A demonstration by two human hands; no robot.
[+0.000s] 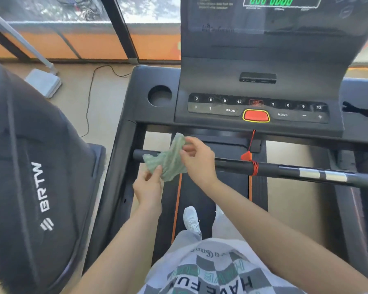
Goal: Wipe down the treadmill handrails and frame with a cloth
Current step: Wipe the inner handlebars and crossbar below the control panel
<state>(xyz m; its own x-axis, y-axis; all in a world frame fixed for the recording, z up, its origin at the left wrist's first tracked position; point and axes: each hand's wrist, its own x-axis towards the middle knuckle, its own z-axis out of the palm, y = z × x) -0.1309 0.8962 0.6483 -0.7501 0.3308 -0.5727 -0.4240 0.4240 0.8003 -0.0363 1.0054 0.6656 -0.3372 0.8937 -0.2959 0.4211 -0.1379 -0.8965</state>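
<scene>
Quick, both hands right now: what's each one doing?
Left hand: pinching the green cloth at its lower edge.
Right hand: pinching the same cloth near its top.

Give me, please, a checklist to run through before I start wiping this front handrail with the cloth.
1. Grip on the cloth: left hand pinches its lower edge, right hand its upper part: ok.
2. Is the cloth spread for wiping: it is bunched and crumpled: not ok.
3. Is the cloth touching the handrail: held over it, contact: cannot tell.
4. Does the display read zero: green zeros: ok.
5. Wiping path: a red cord is wound round the handrail: not ok.
</scene>
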